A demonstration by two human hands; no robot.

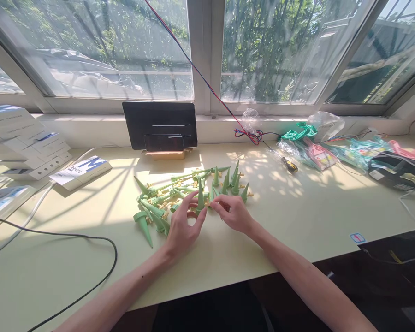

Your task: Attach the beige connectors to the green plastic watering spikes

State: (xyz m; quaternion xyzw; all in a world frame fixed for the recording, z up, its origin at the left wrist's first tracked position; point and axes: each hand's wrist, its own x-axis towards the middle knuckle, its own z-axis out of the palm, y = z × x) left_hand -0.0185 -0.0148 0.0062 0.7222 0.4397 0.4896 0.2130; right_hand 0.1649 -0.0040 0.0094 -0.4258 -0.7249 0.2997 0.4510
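Observation:
My left hand (186,221) grips a green plastic plant-watering spike (200,196), its point turned up, between thumb and fingers. Just right of it, my right hand (233,212) has thumb and forefinger pinched together by the spike's small yellowish side part. Whether those fingertips hold that part or something else is too small to tell. Around both hands lies a pile of similar green spikes (155,210) with yellowish fittings, some on their sides. Several more spikes (235,180) stand point up behind my right hand.
A dark tablet (159,120) leans behind the pile, with a phone (164,142) on a small stand before it. White boxes (24,138) are stacked at left. A black cable (114,253) curves across the left front. A screwdriver (287,163) and bagged items (320,154) lie at right.

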